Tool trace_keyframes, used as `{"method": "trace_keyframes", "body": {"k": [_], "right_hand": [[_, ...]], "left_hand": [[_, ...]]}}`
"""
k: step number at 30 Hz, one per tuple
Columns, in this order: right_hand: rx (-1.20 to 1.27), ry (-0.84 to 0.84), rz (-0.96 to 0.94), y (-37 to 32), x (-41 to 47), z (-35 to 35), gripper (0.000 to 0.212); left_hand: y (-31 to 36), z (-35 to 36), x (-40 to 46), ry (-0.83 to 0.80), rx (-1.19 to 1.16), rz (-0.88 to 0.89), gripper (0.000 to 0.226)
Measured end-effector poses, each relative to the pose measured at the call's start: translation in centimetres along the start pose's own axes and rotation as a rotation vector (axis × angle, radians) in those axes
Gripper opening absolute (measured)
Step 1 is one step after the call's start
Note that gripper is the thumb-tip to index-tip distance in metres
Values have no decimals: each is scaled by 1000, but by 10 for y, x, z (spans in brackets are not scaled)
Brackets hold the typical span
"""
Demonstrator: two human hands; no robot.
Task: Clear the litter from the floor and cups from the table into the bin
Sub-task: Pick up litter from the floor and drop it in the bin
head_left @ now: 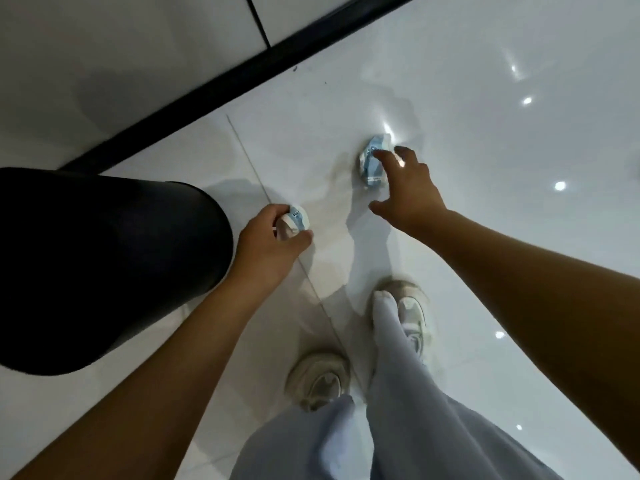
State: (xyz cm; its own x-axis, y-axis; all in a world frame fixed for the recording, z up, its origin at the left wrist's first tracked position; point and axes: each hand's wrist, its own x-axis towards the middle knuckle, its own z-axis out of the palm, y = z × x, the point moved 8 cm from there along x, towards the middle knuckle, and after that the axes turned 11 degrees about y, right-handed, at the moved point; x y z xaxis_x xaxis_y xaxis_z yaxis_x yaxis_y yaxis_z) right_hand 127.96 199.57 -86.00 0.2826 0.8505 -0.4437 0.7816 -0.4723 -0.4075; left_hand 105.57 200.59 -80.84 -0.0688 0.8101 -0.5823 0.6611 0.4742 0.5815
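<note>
The left hand [268, 242] curls its fingers and thumb round a crushed paper cup [294, 221], white with a pale blue band; most of the cup is hidden behind the knuckles, so only its rim and a scrap of print show, and the print is too small to read. The right hand [407, 188] is spread, fingers apart and loosely bent, its fingertips [379, 154] at the edge of a second crumpled cup [373, 160] that lies on its side on the floor; whether they touch it or hover just over it cannot be told. This cup is creased and flattened, the same white and blue, partly washed out by a glare spot. So there are two cups, one held just beside the bin [114, 265], one on the floor near the right hand. The bin is a round, matt black tub, its left side cut off by the frame and its inside too dark to see. The floor [502, 98] is glossy white tile with one thin grout line and several bright light reflections. A black strip [242, 77] runs along its far edge. Two worn pale sneakers [320, 379] stand below, half covered by loose grey trouser legs [415, 410], blurred.
</note>
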Motion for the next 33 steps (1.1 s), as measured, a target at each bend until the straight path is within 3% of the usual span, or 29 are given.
{"method": "trace_keyframes", "body": {"k": [6, 10, 16, 23, 33], "right_hand": [[-151, -24, -130, -2, 51, 37, 84], [-292, -6, -219, -4, 58, 44, 62], [-237, -33, -198, -8, 22, 29, 60], [-147, -45, -183, -77, -70, -59, 72], [24, -104, -217, -234, -192, -167, 75]], "left_hand": [[-19, 27, 32, -65, -12, 19, 35], [-23, 33, 47, -89, -4, 15, 35], [-2, 24, 37, -105, -9, 4, 39], [54, -50, -57, -40, 1, -26, 42], [87, -238, -183, 320, -46, -73, 40]]}}
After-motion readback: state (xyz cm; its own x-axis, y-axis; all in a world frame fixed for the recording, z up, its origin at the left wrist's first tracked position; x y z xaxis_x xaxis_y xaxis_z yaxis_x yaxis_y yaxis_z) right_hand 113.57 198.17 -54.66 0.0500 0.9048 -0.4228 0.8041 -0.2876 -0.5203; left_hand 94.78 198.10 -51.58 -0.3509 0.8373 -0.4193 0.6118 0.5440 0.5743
